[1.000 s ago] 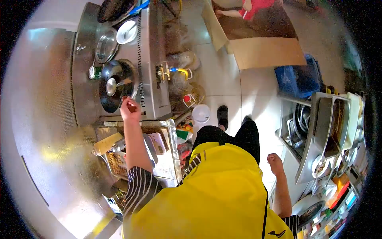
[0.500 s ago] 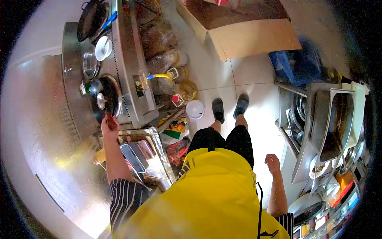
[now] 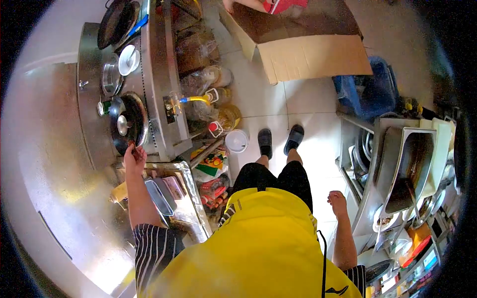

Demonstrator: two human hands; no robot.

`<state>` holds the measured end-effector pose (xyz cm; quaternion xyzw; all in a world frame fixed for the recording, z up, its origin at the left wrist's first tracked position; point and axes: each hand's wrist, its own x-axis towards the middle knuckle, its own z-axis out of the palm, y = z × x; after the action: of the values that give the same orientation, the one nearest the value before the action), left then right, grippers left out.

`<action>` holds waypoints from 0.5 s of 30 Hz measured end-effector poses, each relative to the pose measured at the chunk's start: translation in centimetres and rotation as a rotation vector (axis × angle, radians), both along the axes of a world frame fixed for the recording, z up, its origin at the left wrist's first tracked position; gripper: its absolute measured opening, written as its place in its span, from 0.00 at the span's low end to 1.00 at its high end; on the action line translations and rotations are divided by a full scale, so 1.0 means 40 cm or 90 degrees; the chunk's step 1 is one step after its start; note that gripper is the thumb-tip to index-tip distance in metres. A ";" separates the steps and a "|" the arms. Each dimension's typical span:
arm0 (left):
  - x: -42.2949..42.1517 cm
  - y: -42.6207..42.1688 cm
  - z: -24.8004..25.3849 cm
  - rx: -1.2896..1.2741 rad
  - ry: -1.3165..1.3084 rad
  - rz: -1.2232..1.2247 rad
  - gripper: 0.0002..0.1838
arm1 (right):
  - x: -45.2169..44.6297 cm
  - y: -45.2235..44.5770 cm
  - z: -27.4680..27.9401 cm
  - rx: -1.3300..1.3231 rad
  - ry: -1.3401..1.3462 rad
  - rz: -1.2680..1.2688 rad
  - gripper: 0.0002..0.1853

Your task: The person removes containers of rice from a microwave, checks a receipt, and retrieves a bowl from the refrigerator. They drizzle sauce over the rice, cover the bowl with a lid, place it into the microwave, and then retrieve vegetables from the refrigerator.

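Note:
At the stove on the left, my left hand point(image 3: 135, 160) is closed around a reddish-brown handle point(image 3: 130, 147) at the near edge of a dark wok point(image 3: 134, 111). Whether that handle belongs to the wok or to a utensil, I cannot tell. A shiny, rounded metal piece point(image 3: 122, 125), like a ladle head, sits in the wok. My right hand point(image 3: 338, 202) hangs in the air on the other side of my body, its fingers loosely curled and slightly apart, with nothing seen in it.
A white bowl point(image 3: 129, 60) and a metal pot point(image 3: 112, 74) stand farther along the stove. Oil jugs point(image 3: 229, 117) and a white tub point(image 3: 237, 141) are on the floor. A large cardboard box point(image 3: 313, 59), with another person's arm over it, lies ahead. A counter with a deep metal pan point(image 3: 415, 159) is right.
My view has shifted slightly, and the wok and stove appear a little farther left. Another person's arm has come into view at the box. My left hand stays at the handle.

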<state>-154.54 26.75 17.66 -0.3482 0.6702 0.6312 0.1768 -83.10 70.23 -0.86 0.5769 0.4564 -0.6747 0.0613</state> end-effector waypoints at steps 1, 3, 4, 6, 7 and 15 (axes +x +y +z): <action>0.004 0.012 0.005 0.002 -0.002 0.007 0.16 | -0.007 0.011 0.006 -0.007 -0.011 0.004 0.09; 0.004 0.008 0.005 0.032 -0.011 -0.013 0.14 | -0.024 0.030 0.019 -0.005 -0.028 0.034 0.09; 0.002 0.006 0.002 0.041 -0.003 0.001 0.14 | -0.035 0.038 0.029 0.004 -0.034 0.060 0.09; 0.008 0.011 -0.006 0.058 0.012 0.031 0.12 | -0.035 0.041 0.034 0.027 -0.010 0.067 0.09; 0.013 0.017 -0.006 0.089 0.022 0.080 0.11 | -0.027 0.033 0.017 0.043 0.022 0.048 0.10; 0.028 0.035 0.013 0.188 0.029 0.088 0.11 | -0.147 0.024 0.085 0.106 0.018 0.150 0.10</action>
<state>-153.40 28.13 18.17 -0.3494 0.5484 0.7412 0.1665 -88.99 71.19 2.53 0.5128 0.5764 -0.6305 0.0856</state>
